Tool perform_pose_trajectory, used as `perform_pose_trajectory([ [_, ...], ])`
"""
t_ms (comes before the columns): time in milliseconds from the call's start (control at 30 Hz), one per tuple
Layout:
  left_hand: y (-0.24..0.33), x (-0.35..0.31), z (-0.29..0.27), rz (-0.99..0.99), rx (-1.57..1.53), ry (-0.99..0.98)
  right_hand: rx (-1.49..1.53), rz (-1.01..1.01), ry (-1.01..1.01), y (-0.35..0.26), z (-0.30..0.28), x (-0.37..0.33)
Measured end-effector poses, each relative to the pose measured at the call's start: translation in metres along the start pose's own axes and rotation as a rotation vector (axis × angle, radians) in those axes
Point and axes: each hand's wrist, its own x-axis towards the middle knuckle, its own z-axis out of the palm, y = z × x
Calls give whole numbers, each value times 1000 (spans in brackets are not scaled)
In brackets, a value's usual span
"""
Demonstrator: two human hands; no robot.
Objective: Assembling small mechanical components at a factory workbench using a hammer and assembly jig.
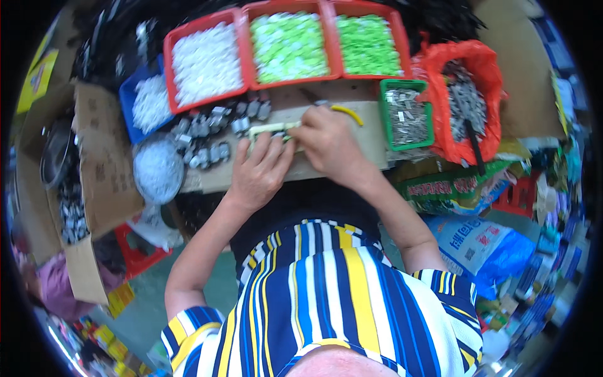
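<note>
The left hand (259,174) rested its fingers against a pale strip (266,128) on the board (373,143), the right hand (331,143) bunched at its right end; whether either pinched it, I could not tell. Metal parts (200,127) lay left, a yellow handle (348,114) right, red trays (247,51) beyond.
</note>
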Motion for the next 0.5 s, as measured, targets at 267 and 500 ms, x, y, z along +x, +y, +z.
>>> perform_pose_trajectory([
  [267, -2, 12, 2, 34, -5, 1, -26, 39, 3, 7, 3, -4],
  [500, 2, 10, -9, 1, -64, -59, -70, 111, 252, 27, -79, -25],
])
